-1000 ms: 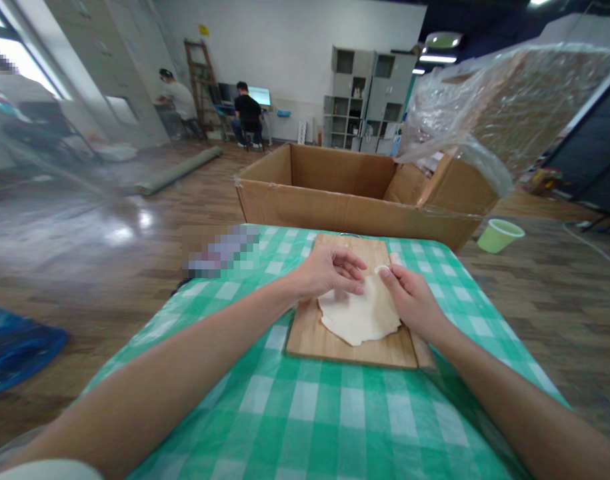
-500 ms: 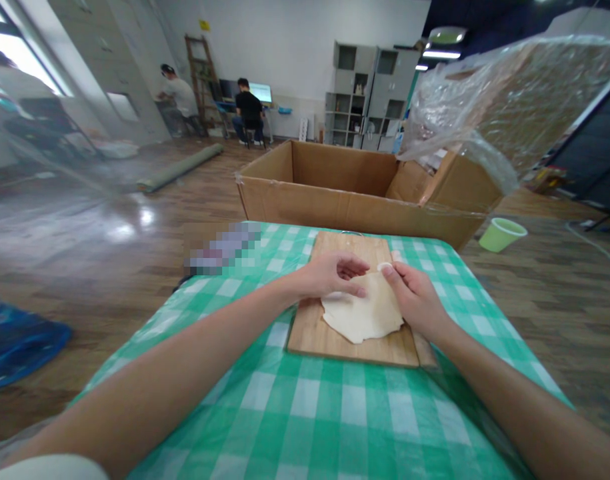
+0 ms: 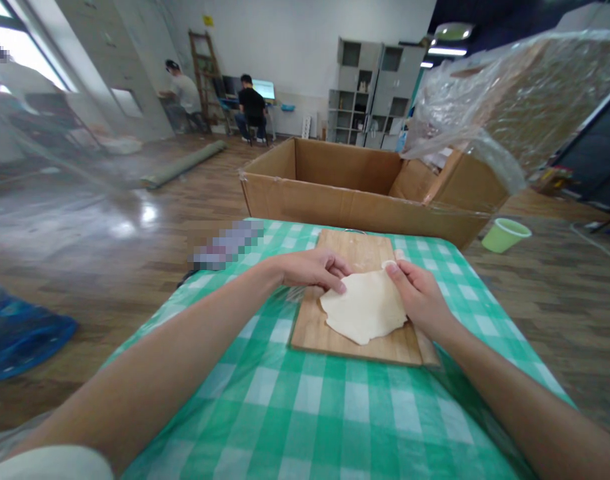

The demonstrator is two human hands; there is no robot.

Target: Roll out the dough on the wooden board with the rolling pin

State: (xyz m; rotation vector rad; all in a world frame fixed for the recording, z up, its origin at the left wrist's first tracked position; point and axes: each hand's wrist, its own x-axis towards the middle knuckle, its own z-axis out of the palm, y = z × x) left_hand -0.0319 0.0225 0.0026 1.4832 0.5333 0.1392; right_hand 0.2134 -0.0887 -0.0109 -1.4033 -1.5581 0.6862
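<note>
A flat sheet of pale dough (image 3: 365, 310) lies on a wooden cutting board (image 3: 355, 252) on the table with the green and white checked cloth (image 3: 305, 407). My left hand (image 3: 309, 269) rests at the dough's left edge, fingers curled and pinching a thin clear film there. On the dough's upper right edge my right hand (image 3: 421, 299) pinches the rim between thumb and fingers.
A large open cardboard box (image 3: 345, 183) stands just beyond the table's far edge. A clear plastic bag (image 3: 505, 107) hangs at the upper right. A green cup (image 3: 505, 235) lies on the wooden floor at right. Two people sit at desks far back.
My left hand has slid off the dough's top to its left edge. The dough's upper part now lies uncovered and flatter. The right hand has barely moved.
</note>
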